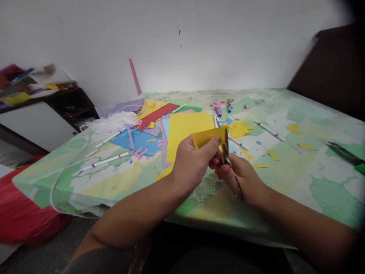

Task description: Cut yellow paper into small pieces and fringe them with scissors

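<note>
Pinched between the thumb and fingers of my left hand point(194, 160) is a piece of yellow paper point(207, 137). My right hand point(242, 173) grips a pair of scissors point(226, 152) by the handles, with the blades pointing up at the paper's right edge. Whether the blades have the paper between them I cannot tell. Behind my hands a larger yellow sheet point(185, 125) lies on top of other coloured sheets. Yellow paper cutouts point(239, 129) rest just beyond the scissors.
A patterned cloth covers the table point(285, 213). Green-handled scissors point(348, 155) lie at the right. White string point(114, 120) is heaped at the left, its strand hanging off the edge. Several markers point(105, 161) and paper scraps are scattered about. A red bag point(31, 213) stands below left.
</note>
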Motion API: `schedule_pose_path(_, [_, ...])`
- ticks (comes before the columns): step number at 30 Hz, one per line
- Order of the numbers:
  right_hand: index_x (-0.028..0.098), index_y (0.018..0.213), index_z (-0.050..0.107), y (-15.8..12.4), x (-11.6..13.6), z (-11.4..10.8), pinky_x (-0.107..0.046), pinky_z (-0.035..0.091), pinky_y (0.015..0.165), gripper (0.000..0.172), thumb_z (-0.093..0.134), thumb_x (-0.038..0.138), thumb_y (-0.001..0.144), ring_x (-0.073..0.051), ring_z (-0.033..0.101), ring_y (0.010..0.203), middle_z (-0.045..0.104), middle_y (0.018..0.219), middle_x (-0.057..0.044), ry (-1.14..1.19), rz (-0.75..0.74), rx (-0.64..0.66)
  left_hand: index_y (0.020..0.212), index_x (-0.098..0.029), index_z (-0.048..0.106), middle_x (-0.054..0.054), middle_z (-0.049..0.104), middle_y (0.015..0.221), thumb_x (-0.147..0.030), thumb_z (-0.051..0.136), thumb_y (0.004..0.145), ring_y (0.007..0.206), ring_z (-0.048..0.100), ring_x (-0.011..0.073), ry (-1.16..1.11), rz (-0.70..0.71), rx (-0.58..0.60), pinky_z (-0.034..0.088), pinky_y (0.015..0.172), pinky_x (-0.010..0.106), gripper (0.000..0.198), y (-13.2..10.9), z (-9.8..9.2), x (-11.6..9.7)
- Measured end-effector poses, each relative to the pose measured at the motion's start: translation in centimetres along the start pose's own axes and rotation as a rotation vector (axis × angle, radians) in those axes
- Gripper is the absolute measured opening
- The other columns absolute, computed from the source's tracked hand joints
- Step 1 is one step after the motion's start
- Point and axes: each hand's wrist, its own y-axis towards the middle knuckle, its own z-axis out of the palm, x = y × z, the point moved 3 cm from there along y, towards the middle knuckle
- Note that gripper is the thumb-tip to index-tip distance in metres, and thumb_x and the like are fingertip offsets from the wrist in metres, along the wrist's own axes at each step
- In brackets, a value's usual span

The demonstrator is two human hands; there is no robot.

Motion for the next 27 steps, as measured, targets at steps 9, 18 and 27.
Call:
schedule_pose_path(9, [0.019,0.076,0.045,-0.06,0.52,-0.05,-0.029,0.041,0.056,0.05,0.031,0.067,0.079,-0.014,0.048,0.062,0.052,0.07,-0.003,0.092,-0.084,-0.018,0.058,-0.014,0.053,-0.004,0.053,0.046,-0.029,0.061,0.072,0.038,0.048,0.0056,-0.009,-0.013,0.05,0.039,0.037,0.016,0.022,-0.22,0.37,0.68])
schedule_pose_path(18, [0.018,0.083,0.048,-0.17,0.49,0.02,-0.029,0.039,0.055,0.054,0.029,0.069,0.078,-0.014,0.046,0.061,0.05,0.071,-0.003,0.068,-0.069,0.014,0.056,-0.014,0.053,-0.004,0.051,0.045,-0.026,0.06,0.072,0.036,0.046,0.0047,-0.034,0.023,0.01,0.037,0.036,0.015,0.021,-0.27,0.22,0.32])
schedule_pose_path(27, [0.017,0.081,0.046,-0.26,0.63,-0.08,-0.03,0.038,0.054,0.058,0.027,0.072,0.076,-0.014,0.044,0.06,0.048,0.069,-0.003,0.025,-0.07,0.008,0.055,-0.015,0.052,-0.005,0.049,0.043,-0.025,0.059,0.073,0.035,0.045,0.0039,-0.031,0.038,0.029,0.036,0.035,0.015,0.023,-0.33,0.21,-0.01])
